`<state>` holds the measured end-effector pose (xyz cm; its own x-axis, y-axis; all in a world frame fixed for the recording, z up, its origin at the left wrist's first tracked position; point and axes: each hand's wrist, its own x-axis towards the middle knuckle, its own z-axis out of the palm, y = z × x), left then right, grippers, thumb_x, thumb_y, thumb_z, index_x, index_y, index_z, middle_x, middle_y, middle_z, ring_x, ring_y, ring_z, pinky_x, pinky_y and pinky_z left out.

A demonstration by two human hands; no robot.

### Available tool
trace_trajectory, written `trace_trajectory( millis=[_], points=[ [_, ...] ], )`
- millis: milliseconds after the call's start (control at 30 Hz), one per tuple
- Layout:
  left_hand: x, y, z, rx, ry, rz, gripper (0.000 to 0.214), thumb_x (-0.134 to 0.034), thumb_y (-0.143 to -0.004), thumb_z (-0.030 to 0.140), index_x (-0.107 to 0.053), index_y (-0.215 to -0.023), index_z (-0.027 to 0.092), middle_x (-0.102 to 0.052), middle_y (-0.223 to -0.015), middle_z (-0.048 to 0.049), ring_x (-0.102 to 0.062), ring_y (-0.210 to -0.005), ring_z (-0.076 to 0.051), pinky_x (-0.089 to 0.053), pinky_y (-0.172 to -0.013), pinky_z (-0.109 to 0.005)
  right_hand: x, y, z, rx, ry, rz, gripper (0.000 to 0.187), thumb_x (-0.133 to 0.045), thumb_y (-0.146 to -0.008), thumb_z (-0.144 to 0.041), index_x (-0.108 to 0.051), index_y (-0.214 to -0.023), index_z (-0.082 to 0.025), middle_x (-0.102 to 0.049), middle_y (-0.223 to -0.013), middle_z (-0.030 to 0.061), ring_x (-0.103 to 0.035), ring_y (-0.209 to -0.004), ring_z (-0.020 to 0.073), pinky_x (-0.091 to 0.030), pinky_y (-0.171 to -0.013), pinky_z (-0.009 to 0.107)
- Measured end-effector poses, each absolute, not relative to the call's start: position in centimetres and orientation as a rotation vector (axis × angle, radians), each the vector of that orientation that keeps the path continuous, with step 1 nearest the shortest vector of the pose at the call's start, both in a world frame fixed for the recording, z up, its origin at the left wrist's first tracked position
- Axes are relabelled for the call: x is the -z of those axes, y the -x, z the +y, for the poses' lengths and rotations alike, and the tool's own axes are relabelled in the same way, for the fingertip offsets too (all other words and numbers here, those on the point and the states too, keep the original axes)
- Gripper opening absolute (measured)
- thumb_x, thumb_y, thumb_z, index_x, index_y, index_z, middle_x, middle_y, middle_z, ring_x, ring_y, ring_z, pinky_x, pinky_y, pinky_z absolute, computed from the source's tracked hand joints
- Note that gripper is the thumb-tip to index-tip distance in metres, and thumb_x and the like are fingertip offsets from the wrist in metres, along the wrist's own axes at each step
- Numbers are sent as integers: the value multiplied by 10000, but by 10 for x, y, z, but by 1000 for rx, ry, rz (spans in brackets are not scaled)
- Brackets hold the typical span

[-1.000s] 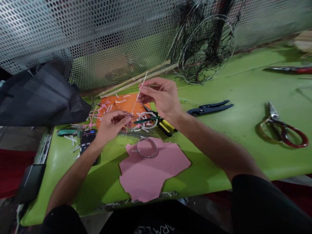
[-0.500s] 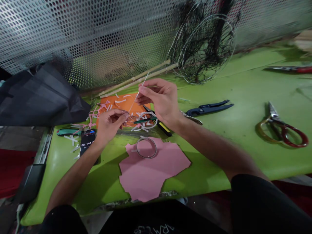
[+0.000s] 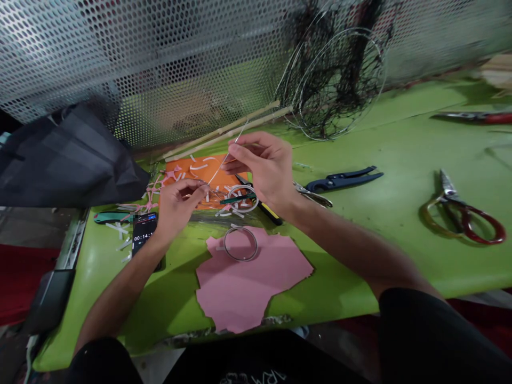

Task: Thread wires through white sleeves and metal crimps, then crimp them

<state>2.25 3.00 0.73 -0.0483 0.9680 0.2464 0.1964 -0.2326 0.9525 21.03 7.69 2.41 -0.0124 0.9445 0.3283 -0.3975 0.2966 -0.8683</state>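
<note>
While my right fingers (image 3: 242, 153) pinch the upper end of a thin wire (image 3: 222, 162) at centre frame, my left fingers (image 3: 196, 188) pinch its lower end over the orange sheet (image 3: 210, 169). Lower down, a metal ring (image 3: 240, 243) lies on pink paper (image 3: 248, 288) on the green tabletop (image 3: 400, 213).

Dim indoor light, brightest on the green table (image 3: 400, 224), soft shadows left of the scissors (image 3: 466, 216) and under the forearms, glare on the perforated screen (image 3: 160, 64), right hand (image 3: 268, 168) slightly blurred, thin wire (image 3: 222, 164) faint, edges bowed, corners soft.
</note>
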Motion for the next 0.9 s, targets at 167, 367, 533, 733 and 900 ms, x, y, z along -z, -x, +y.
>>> trace_trajectory(
  millis=[167,367,533,733,900],
  points=[
    [-9,-23,29,-1377,-1509,1258,172,-838,-766,335,-774,-809,181,-732,-739,-6,-530,-479,-58,-462,-417,-183,-24,-210,77,-1178,564,-1068,250,-894,-744,-398,-709,-836,-257,-750,-709,-48,-731,-571,124,-650,-575,243],
    [-9,-23,30,-1423,-1484,1237,147,-827,-759,305,-775,-798,174,-708,-679,2,-524,-472,-56,-439,-401,-165,-20,-208,79,-1161,589,-1078,335,-887,-745,-486,-684,-867,-250,-753,-701,-53,-759,-615,140,-670,-614,262],
    [-7,-22,30,-1427,-1485,1235,123,-819,-777,298,-791,-795,179,-674,-607,17,-513,-449,-51,-415,-391,-159,-19,-208,80,-1133,586,-1091,332,-878,-749,-495,-691,-874,-252,-756,-697,-54,-757,-605,133,-660,-592,242],
    [-9,-22,29,-1416,-1492,1265,92,-841,-744,262,-790,-753,186,-731,-653,0,-571,-493,-66,-434,-425,-165,-22,-206,75,-1137,582,-1072,311,-889,-734,-478,-700,-848,-257,-761,-692,-61,-721,-544,111,-657,-579,238],
    [-10,-23,28,-1444,-1455,1311,120,-869,-693,274,-800,-741,189,-802,-775,-40,-599,-523,-79,-470,-462,-189,-24,-206,72,-1141,565,-1072,300,-891,-735,-462,-702,-846,-257,-767,-701,-59,-754,-599,127,-663,-595,236]
  ],
)
